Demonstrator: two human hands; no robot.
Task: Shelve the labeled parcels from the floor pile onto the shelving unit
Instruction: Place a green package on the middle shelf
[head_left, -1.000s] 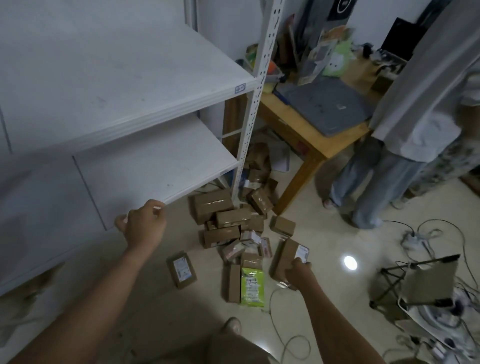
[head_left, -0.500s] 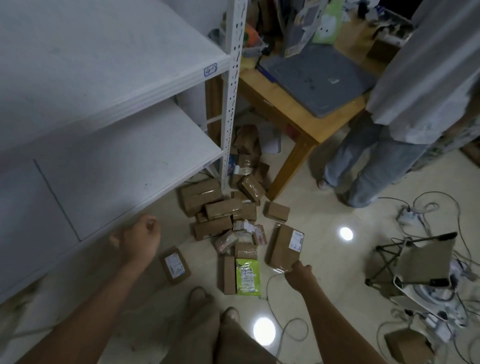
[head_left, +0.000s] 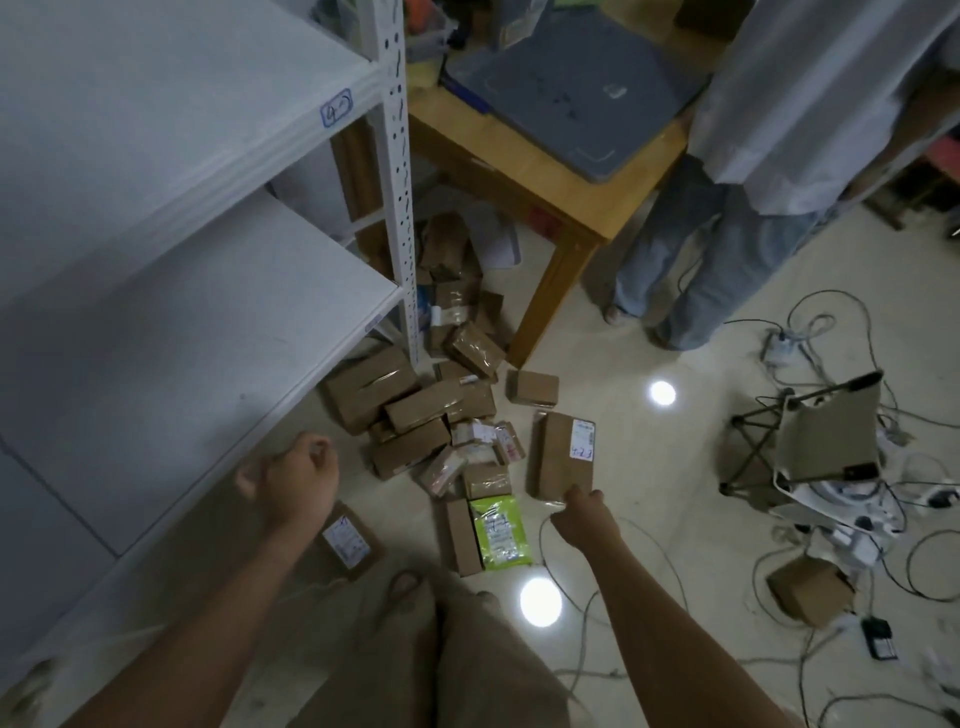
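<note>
Shelves (head_left: 208, 338) in view carry no parcels, so nearly everything seems left to do. Floor pile (head_left: 415, 415) lies beside the unit's corner post. Right hand (head_left: 579, 514) has its grip clamped on one labeled parcel (head_left: 561, 457); left hand (head_left: 291, 480) is curled, empty.

— What is showing on the pale glossy floor (head_left: 701, 457)?
— Two round light reflections (head_left: 662, 393) are glaring off it, and cables (head_left: 831, 312) are trailing around a folding stool (head_left: 826, 441).
— And behind?
— A wooden table (head_left: 545, 171) is carrying a grey mat (head_left: 571, 88); a person in jeans (head_left: 691, 270) is standing beside it.
</note>
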